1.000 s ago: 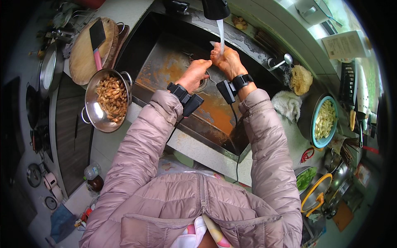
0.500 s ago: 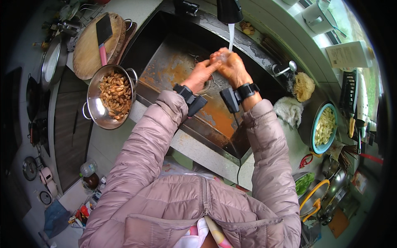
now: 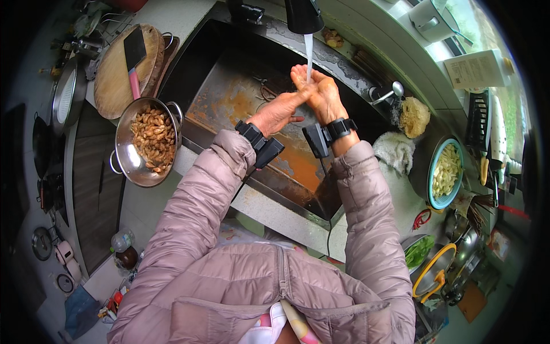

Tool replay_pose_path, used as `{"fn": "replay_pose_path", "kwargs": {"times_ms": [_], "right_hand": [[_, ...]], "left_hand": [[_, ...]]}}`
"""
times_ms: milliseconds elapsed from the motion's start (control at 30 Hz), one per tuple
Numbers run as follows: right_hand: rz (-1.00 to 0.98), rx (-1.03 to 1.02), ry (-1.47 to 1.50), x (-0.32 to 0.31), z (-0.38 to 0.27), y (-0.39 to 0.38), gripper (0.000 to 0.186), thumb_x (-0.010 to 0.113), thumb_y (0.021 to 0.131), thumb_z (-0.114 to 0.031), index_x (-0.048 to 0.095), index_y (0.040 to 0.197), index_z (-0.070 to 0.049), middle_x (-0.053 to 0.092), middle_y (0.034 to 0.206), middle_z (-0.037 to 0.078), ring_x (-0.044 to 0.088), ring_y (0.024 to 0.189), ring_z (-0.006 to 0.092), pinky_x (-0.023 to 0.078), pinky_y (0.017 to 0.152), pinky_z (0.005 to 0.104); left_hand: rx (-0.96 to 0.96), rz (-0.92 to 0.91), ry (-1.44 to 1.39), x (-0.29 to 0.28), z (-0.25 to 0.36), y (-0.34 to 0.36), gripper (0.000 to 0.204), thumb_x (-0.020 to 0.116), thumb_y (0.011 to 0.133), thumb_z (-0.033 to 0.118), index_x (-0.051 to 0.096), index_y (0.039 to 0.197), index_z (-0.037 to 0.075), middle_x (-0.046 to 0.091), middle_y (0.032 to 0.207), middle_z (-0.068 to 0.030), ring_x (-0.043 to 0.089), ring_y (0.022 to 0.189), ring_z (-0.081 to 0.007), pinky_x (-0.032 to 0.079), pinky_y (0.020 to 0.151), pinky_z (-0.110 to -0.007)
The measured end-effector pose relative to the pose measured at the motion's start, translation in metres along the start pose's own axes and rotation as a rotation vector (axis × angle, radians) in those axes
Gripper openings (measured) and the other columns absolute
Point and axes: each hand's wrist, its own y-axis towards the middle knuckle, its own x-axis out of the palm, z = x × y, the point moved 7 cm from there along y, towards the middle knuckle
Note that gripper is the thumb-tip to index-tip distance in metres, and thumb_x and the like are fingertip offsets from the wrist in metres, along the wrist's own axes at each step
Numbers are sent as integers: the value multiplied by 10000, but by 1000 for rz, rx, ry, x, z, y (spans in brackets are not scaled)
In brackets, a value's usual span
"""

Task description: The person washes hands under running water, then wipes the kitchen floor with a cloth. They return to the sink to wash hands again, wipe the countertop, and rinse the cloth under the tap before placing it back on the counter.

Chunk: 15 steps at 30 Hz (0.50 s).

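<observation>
Under the black tap [image 3: 303,17], a stream of water [image 3: 309,51] falls onto my right hand [image 3: 325,96], which is turned palm up with its fingers extended. My left hand [image 3: 278,112] touches the right palm with its thumb side, its other fingers lower and apart. I see nothing held in either hand. Both are over the dark metal sink [image 3: 223,97], whose bottom has orange-brown stains. Black devices are strapped on both wrists, and a cable hangs from the right one.
A steel pan of brown shrimp-like pieces [image 3: 152,137] and a round board [image 3: 114,83] with a pink-handled cleaver [image 3: 136,51] are left. Right are a sponge [image 3: 413,117], white cloth [image 3: 394,150], blue bowl of pale pieces [image 3: 445,175] and greens [image 3: 420,252]. A white jug [image 3: 475,69] stands by the window.
My right fingers have uncurled under the stream. My left hand has turned and moved slightly down, its thumb side now against the right palm. The water still runs.
</observation>
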Motion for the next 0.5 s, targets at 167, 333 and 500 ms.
{"fn": "replay_pose_path", "kwargs": {"times_ms": [167,333,500], "right_hand": [[45,36,60,-5,10,17,335,299,1011,-139,495,1119,109,616,1049,239,647,927,366,573,830,474],[38,72,-39,-6,12,11,309,293,1000,-119,500,1081,96,610,1007,225,636,872,351,577,785,467],[6,175,54,-10,11,17,300,294,997,-116,510,1044,87,612,955,204,628,829,332,572,770,469]], "left_hand": [[76,71,148,-15,1,8,407,585,944,479,627,1154,133,607,1109,56,504,1025,-60,406,860,-280],[21,162,135,-31,-2,9,385,593,942,467,634,1133,135,603,1124,51,508,1024,-62,409,867,-291],[28,42,161,-13,-4,3,363,637,919,450,650,1095,132,610,1091,51,511,1011,-60,414,868,-297]]}}
